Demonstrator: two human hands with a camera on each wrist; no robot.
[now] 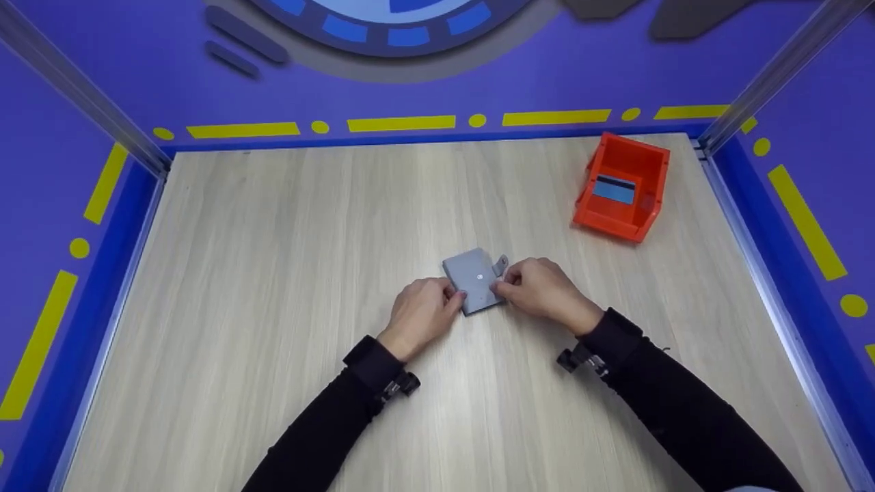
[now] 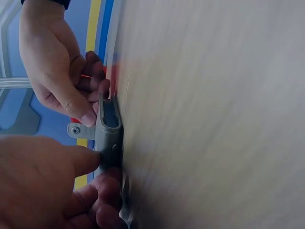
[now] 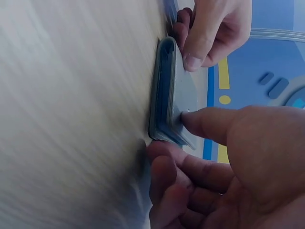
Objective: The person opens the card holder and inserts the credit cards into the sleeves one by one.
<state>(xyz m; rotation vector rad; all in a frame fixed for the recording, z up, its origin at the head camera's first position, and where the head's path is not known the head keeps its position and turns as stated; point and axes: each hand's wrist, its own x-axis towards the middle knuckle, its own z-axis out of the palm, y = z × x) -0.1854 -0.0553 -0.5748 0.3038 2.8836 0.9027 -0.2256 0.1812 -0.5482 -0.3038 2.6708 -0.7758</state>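
A small grey wallet (image 1: 470,273) lies folded on the table, its snap strap (image 1: 501,264) undone and sticking out past the far right side. My left hand (image 1: 422,309) pinches the folded spine, thumb on the cover and fingers at the lower edge. At the opposite side, my right hand (image 1: 543,288) holds the open edge between thumb and fingers. In the left wrist view a metal snap shows on the strap (image 2: 75,130). The right wrist view shows the layered inside edges of the wallet (image 3: 167,95); what its pockets hold cannot be made out.
An orange-red plastic bin (image 1: 608,227) stands at the back right of the wooden table (image 1: 287,273). Inside it lies a blue card (image 1: 614,191) with a dark stripe. Blue-purple panels (image 1: 424,96) with yellow marks border the table at the back and sides.
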